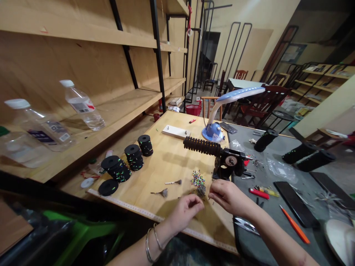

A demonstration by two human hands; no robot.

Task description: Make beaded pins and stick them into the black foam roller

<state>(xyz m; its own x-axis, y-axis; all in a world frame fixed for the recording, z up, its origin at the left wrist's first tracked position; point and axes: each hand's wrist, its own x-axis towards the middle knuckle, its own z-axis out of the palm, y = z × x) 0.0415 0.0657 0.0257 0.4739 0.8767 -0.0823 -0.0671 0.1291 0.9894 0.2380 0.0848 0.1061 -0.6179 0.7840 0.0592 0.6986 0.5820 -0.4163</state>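
Above the near part of the wooden table, my left hand [186,211] is closed in a pinch, two bangles on its wrist. What its fingertips hold is too small to make out. Facing it a short way off, my right hand [227,196] also pinches at the fingertips, on something tiny that I cannot identify. Just beyond both hands lies a heap of small multicoloured beadlike pieces [197,178], with a grey clump [201,190] against its near side. Behind the right hand stands a small black cranked device [229,162] carrying a ridged black roller [202,146].
Black foam rolls with coloured bits [116,169] stand at the left. Two small brushes [160,192] lie near my left hand. A blue lamp [212,131] rises behind the device. On the grey mat are a red lighter [259,193], scissors [246,224] and an orange pen-like tool [294,224].
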